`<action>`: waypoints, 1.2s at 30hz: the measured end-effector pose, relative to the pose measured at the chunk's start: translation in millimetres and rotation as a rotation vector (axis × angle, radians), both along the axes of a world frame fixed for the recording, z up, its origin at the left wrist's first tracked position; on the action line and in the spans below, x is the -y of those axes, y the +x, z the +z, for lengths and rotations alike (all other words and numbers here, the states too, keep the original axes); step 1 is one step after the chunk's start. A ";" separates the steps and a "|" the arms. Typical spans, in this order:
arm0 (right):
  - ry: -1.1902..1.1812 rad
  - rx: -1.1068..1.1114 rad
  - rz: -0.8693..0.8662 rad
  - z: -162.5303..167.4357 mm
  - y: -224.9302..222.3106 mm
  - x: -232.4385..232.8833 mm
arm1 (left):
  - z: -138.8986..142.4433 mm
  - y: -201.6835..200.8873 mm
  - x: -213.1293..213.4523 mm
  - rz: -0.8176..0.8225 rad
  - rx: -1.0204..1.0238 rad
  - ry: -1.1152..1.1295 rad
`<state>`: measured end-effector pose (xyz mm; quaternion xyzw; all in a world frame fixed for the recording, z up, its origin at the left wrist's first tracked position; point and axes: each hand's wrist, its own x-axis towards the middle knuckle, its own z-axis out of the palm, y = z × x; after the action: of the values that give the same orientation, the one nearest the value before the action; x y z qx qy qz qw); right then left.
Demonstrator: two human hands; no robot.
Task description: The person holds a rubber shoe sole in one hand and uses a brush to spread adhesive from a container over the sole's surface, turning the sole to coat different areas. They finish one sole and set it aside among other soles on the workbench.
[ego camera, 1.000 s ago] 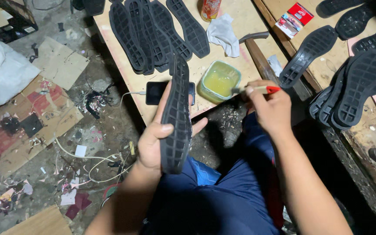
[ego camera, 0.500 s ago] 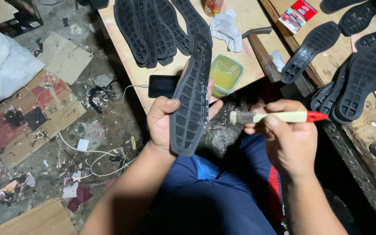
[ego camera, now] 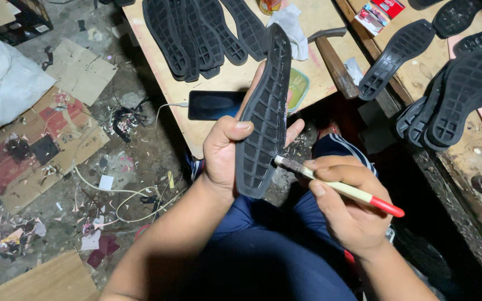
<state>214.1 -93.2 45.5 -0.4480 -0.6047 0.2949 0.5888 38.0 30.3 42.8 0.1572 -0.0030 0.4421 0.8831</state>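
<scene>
Now, over on the left, the left hand [ego camera: 227, 153] grips a black rubber shoe sole [ego camera: 263, 114] upright, tread side showing, thumb hooked over its near edge, just above the lap and in front of the counter [ego camera: 235, 78]. Moving right, the right hand [ego camera: 347, 209] is closed around a small brush [ego camera: 336, 187] with a pale handle and red end, its tip touching the sole's lower right edge. To do this well, I'd say keep the sole steady and run the bristles along the rim in light, even strokes. Behind the sole, a green dish [ego camera: 298, 88] is mostly hidden. What's on the bristles is hard to make out, and the far-right soles [ego camera: 464, 100] run into shadow.
</scene>
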 end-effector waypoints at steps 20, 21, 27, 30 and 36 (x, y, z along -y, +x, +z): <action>-0.087 0.271 0.094 26.3 -7.1 5.3 | -11.7 8.7 -4.7 0.017 0.040 -0.012; -0.086 0.270 0.106 26.2 -8.0 7.6 | -13.6 9.4 -5.1 0.027 0.051 -0.013; -0.164 0.075 0.164 35.1 -3.4 8.9 | -25.2 14.8 -5.4 -0.091 0.161 -0.101; -0.041 0.281 -0.002 40.4 2.5 2.5 | -29.2 17.7 2.1 -0.233 0.341 -0.139; 0.026 0.325 0.027 34.7 -0.4 -11.4 | -32.0 20.9 12.4 -0.221 0.062 -0.082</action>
<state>213.7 -81.9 80.2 -0.4740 -0.7017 0.2186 0.4850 58.9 17.9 10.9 0.1061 -0.0296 0.3464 0.9316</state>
